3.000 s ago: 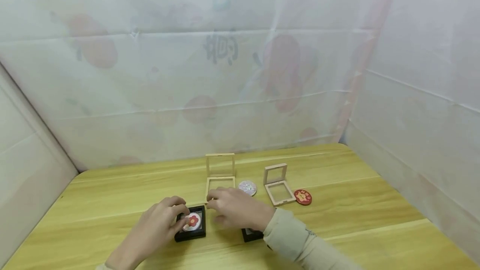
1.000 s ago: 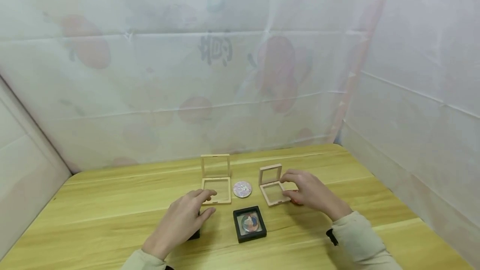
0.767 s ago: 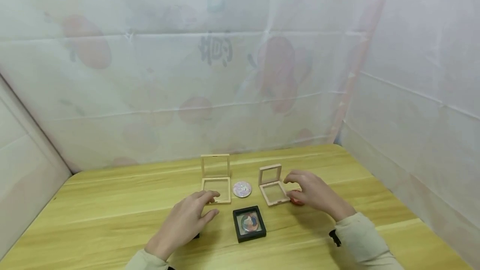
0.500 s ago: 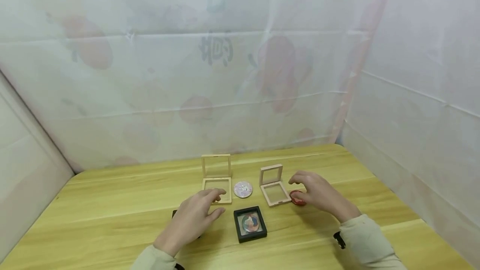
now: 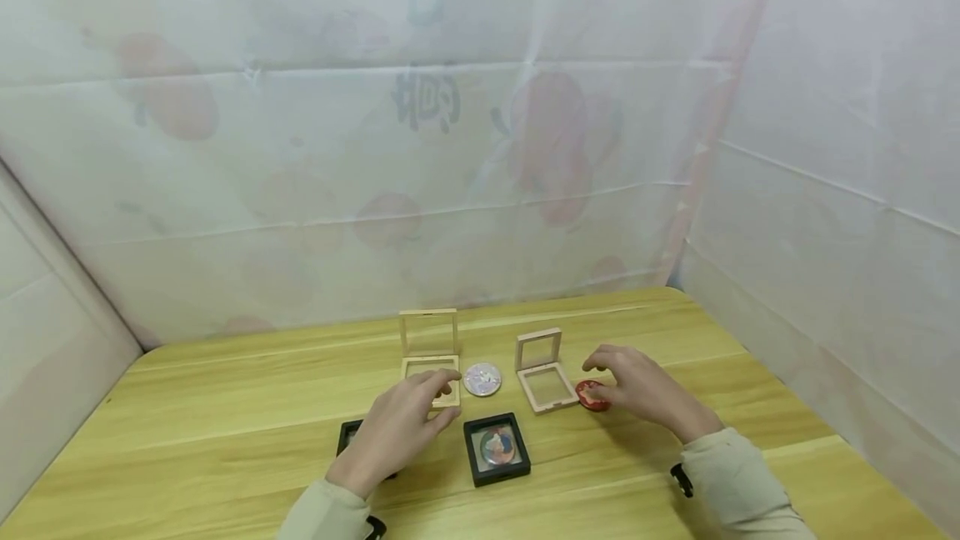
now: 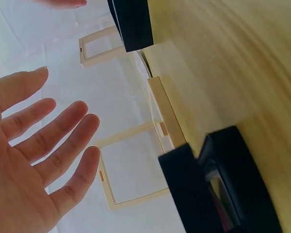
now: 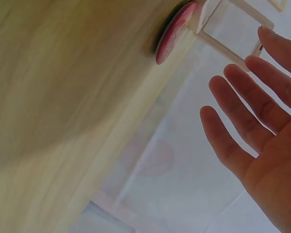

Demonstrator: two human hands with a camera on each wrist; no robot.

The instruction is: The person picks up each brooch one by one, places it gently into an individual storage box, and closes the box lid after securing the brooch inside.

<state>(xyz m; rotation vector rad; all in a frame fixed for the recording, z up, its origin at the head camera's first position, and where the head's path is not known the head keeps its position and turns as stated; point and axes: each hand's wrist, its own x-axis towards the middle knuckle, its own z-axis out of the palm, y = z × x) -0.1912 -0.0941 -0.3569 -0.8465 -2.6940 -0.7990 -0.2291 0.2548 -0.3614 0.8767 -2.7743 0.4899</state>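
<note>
Printed white cloth (image 5: pixel 315 157) is hanging behind the work area, and pale side sheets (image 5: pixel 825 157) are enclosing it. A wood-grain table (image 5: pixel 225 407) is supporting all parts. Two hinged units are standing with lids raised: the large wooden frame (image 5: pixel 429 354) toward the rear and the small wooden frame (image 5: pixel 537 369) to its right. A speckled disc (image 5: pixel 482 379) is lying flat between them, just beside the large wooden frame.

Left hand (image 5: pixel 397 432): hovering over the left black frame (image 6: pixel 247 179), which it is partly covering in the head view. Its fingers are spreading loosely apart and holding nothing. In the left wrist view, the left black frame is showing two dark edges with a gap between them.

Right hand (image 5: pixel 645 390): hovering above the red disc (image 5: pixel 593 396), fingers parting in a relaxed curve, gripping nothing. The red disc is lying on the table at the near right corner of the small wooden frame; contact cannot be confirmed.

Between the hands, the right black frame (image 5: pixel 504 473) is lying flat, framing a multicoloured disc (image 5: pixel 498 446). Light sleeves (image 5: pixel 738 482) are covering both forearms.
</note>
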